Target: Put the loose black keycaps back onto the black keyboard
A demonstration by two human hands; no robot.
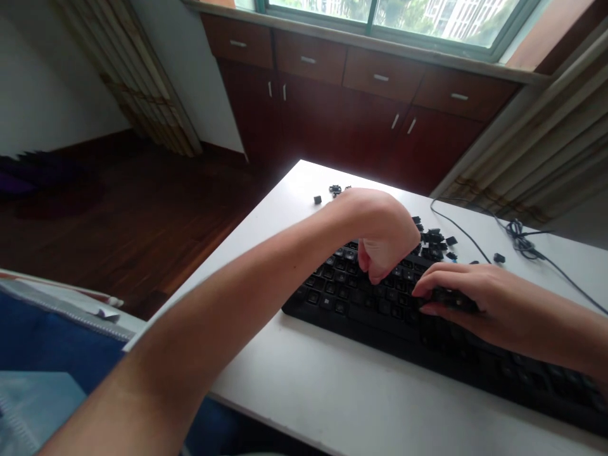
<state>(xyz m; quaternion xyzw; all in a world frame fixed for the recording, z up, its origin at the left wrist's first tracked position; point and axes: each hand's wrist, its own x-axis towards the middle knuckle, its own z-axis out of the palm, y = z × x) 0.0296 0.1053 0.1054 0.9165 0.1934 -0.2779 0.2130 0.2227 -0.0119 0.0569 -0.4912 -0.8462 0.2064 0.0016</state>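
Over a black keyboard (351, 310) on the white desk (304, 392), left hand (382, 237) curls down onto keys, grip unclear; right hand (475, 304) arches over keys, fingers apart. Loose keycaps (433, 244) lie far side: light, stiff plastic, best pinched by edges.

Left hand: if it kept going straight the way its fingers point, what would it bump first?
The left hand points down, so it would probably meet the keys of the black keyboard first. They sit right under its fingertips, though depth is hard to judge here.
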